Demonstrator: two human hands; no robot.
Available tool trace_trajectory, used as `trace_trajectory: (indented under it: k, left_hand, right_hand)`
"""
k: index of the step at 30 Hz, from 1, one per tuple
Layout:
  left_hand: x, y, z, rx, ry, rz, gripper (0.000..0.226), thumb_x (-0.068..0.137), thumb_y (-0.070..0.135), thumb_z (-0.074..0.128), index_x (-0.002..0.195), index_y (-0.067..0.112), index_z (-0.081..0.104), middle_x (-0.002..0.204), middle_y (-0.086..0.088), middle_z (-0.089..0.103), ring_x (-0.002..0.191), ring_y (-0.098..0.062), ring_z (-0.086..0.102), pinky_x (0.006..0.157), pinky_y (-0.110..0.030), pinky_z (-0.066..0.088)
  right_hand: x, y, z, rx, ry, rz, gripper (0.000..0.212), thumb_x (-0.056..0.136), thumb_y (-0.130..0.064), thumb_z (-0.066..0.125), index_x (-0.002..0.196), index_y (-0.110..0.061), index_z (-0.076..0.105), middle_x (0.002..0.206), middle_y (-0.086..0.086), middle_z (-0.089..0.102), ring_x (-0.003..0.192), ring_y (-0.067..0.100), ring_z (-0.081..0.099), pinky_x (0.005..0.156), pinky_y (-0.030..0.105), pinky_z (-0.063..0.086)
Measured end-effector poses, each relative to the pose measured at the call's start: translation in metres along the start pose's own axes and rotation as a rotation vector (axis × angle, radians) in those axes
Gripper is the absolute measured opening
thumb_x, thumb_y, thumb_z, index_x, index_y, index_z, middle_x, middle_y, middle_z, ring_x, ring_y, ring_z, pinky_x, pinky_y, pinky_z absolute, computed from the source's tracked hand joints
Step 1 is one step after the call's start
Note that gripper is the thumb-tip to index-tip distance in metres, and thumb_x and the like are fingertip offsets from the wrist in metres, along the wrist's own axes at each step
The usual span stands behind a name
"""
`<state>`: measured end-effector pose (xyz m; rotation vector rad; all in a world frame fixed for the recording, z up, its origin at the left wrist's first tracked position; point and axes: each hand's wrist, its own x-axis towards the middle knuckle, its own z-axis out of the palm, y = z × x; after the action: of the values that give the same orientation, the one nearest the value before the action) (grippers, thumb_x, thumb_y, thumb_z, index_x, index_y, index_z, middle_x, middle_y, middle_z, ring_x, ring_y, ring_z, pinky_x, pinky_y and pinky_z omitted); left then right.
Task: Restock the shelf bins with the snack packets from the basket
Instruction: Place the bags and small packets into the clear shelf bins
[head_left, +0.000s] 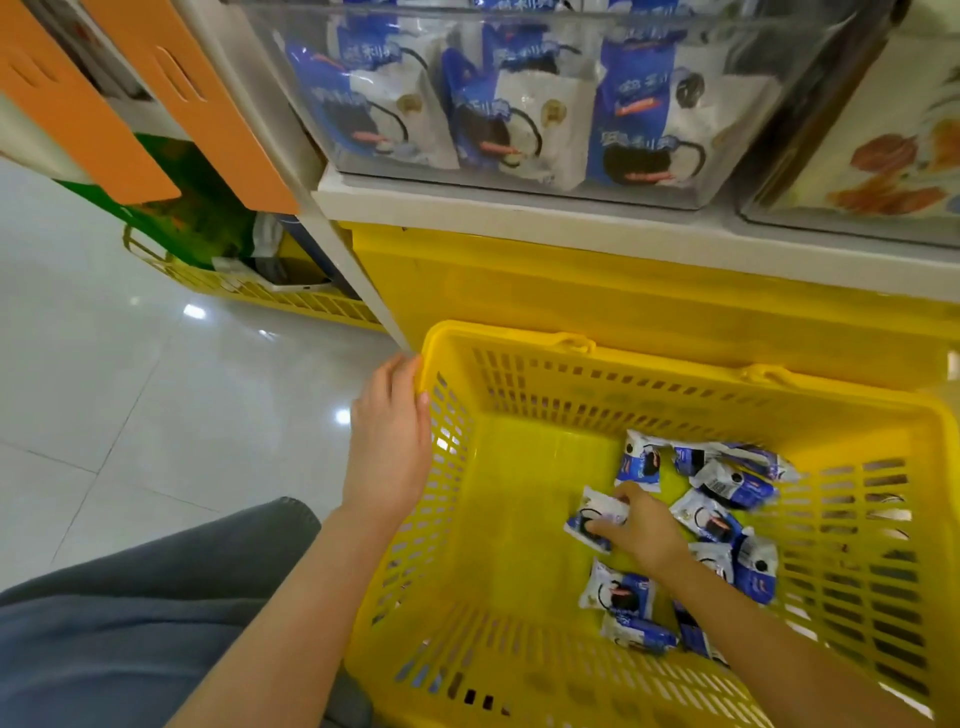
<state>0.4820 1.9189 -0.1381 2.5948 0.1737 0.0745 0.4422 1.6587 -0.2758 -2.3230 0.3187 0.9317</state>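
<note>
A yellow slatted basket (519, 384) stands on the floor below the shelf. Several blue-and-white snack packets (727, 493) lie on its bottom, towards the right. My right hand (644, 530) reaches down inside and pinches one packet (597, 514) between thumb and fingers. My left hand (389, 441) grips the basket's left rim, thumb on the inner side. Above, a clear shelf bin (779, 104) holds several packets of the same kind (524, 119) standing upright.
A second clear bin (883, 156) with orange-printed packets sits at the right on the white shelf edge (571, 223). Orange panels (171, 104) and another yellow basket (291, 301) stand at the left. My grey trouser leg (130, 597) is at lower left on the glossy tiled floor.
</note>
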Motion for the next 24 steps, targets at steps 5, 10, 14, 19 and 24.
trace_trajectory:
  k: [5, 10, 14, 19, 24]
  left_hand:
    - [-0.024, 0.032, 0.021, -0.161, -0.142, 0.126, 0.038, 0.094, 0.02, 0.05, 0.131, 0.011, 0.045, 0.13, -0.007, 0.046, 0.121, -0.021, 0.042, 0.1, -0.033, 0.034]
    - [-0.047, 0.04, 0.051, -0.425, -0.709, -0.167, 0.044, 0.086, 0.027, 0.064, 0.124, 0.013, 0.047, 0.121, -0.005, 0.056, 0.106, -0.014, 0.054, 0.089, -0.026, 0.044]
    - [-0.054, 0.04, 0.052, -0.498, -0.682, -0.099, 0.018, 0.085, 0.026, 0.066, 0.085, 0.02, 0.05, 0.073, 0.01, 0.054, 0.062, 0.004, 0.051, 0.055, -0.016, 0.039]
    - [-0.055, 0.034, 0.046, -0.575, -0.613, -0.163, 0.014, 0.085, 0.019, 0.066, 0.084, 0.02, 0.052, 0.077, 0.008, 0.06, 0.064, 0.009, 0.054, 0.057, -0.01, 0.04]
    - [-0.054, 0.03, 0.045, -0.64, -0.562, -0.25, 0.013, 0.084, 0.017, 0.067, 0.092, 0.02, 0.057, 0.092, -0.002, 0.068, 0.086, -0.016, 0.065, 0.075, -0.031, 0.052]
  right_hand:
    - [-0.021, -0.032, -0.03, 0.145, -0.074, -0.206, 0.053, 0.085, -0.037, 0.066, 0.129, -0.013, 0.051, 0.125, -0.001, 0.054, 0.117, 0.023, 0.054, 0.089, 0.028, 0.043]
    - [-0.056, -0.063, -0.045, 0.42, -0.096, -0.431, 0.025, 0.086, -0.022, 0.064, 0.067, -0.039, 0.063, 0.06, -0.02, 0.06, 0.06, -0.003, 0.061, 0.062, 0.021, 0.054]
    - [-0.067, -0.049, -0.047, 0.581, -0.063, -0.373, 0.012, 0.087, -0.021, 0.063, 0.097, -0.027, 0.061, 0.083, -0.011, 0.069, 0.077, 0.003, 0.068, 0.067, 0.017, 0.053]
    - [-0.049, 0.006, -0.038, 0.204, -0.085, -0.186, 0.032, 0.091, -0.022, 0.06, 0.12, -0.01, 0.057, 0.117, 0.004, 0.061, 0.111, 0.02, 0.058, 0.089, 0.023, 0.046]
    - [-0.043, 0.05, -0.005, 0.04, -0.422, -0.031, 0.052, 0.083, -0.015, 0.07, 0.127, 0.0, 0.047, 0.123, 0.015, 0.055, 0.12, 0.027, 0.051, 0.1, 0.033, 0.043]
